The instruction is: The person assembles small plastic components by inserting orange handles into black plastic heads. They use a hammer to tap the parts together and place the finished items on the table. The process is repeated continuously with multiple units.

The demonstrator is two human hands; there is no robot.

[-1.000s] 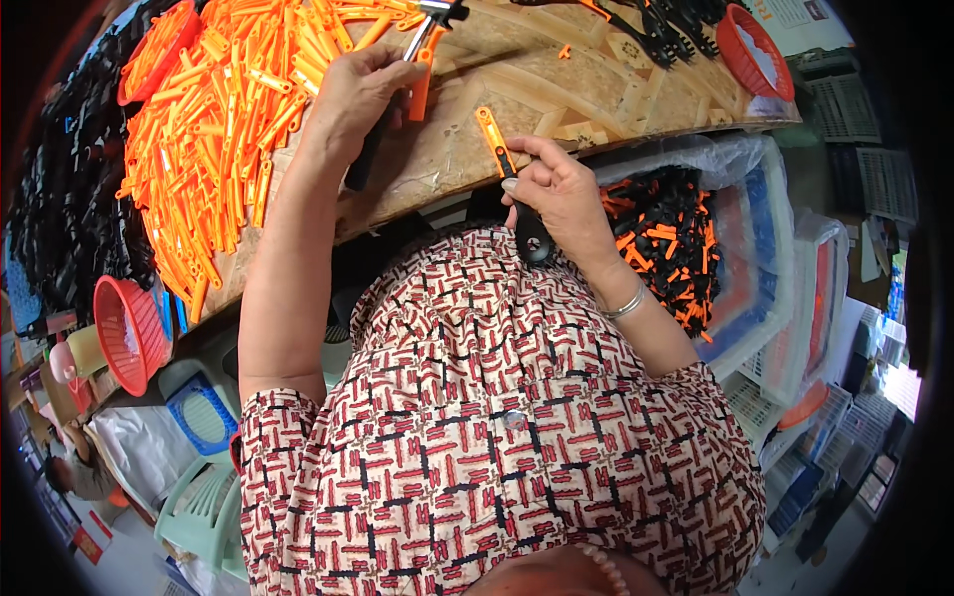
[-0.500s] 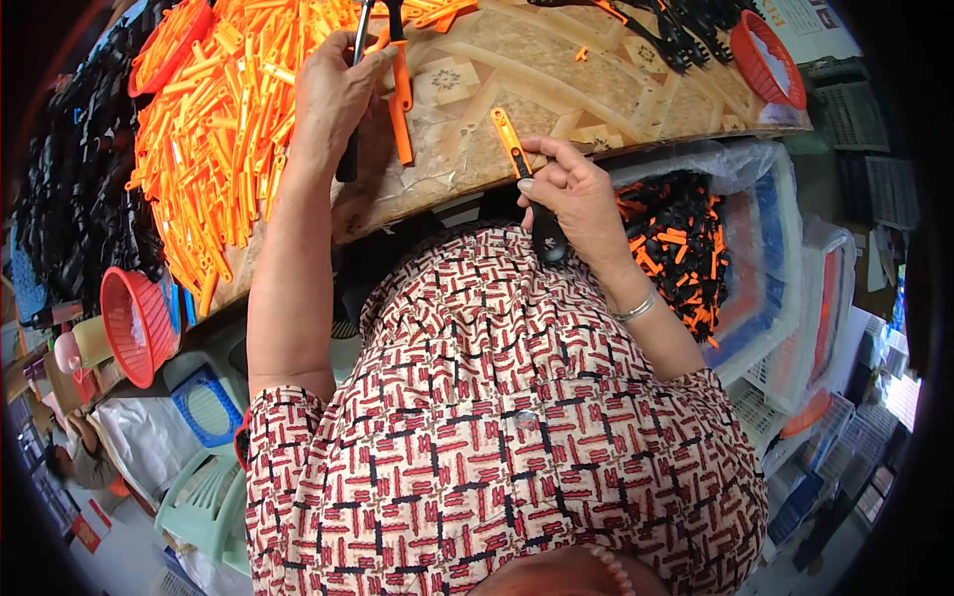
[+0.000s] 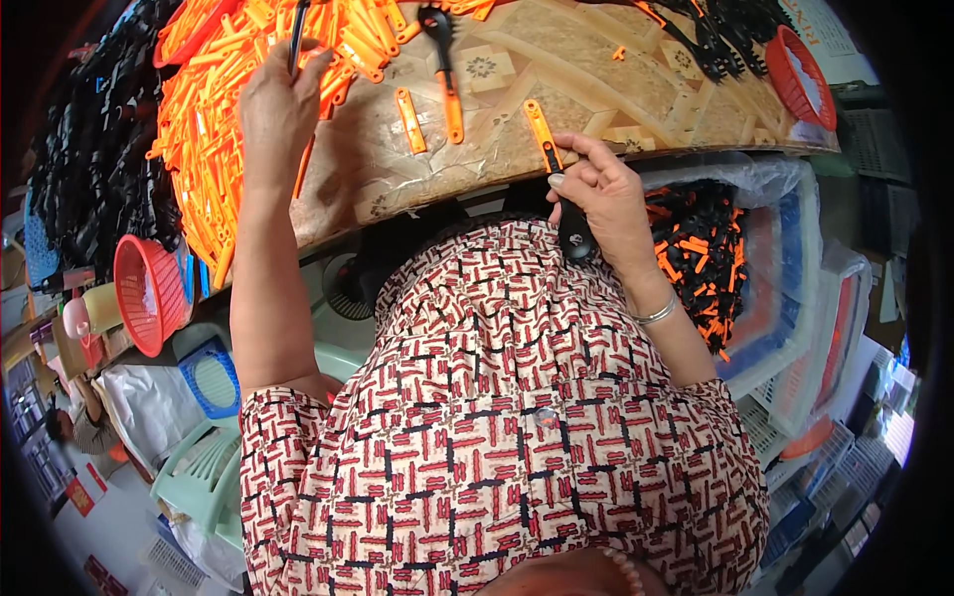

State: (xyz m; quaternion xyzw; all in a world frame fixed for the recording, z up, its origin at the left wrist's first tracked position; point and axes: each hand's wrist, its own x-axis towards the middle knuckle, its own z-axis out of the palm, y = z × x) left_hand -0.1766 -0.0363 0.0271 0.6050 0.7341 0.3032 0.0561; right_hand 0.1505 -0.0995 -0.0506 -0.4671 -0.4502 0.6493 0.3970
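My left hand [image 3: 281, 114] is closed around a slim dark rod-like piece [image 3: 297, 38], over the right side of a heap of orange plastic strips [image 3: 214, 129]. Its exact kind is unclear. Below the hand, a narrow orange-and-dark edge points toward the table's front. My right hand [image 3: 601, 199] pinches a black piece with a rounded end [image 3: 576, 238], joined to an orange handle strip [image 3: 540, 127], just off the front edge. Between my hands lie a loose orange strip [image 3: 410, 121] and a toothed black piece with an orange handle [image 3: 453, 104].
The patterned table [image 3: 517, 74] curves across the top. Black parts [image 3: 99, 179] pile up at far left; toothed black pieces [image 3: 711, 45] lie at far right. Red baskets [image 3: 149, 298] stand at both sides. A plastic-lined bin [image 3: 770, 268] holds black-and-orange pieces at my right.
My left hand has moved left onto the orange heap. A single orange strip now shows apart on the table. The view has shifted slightly; my right hand keeps its grip.
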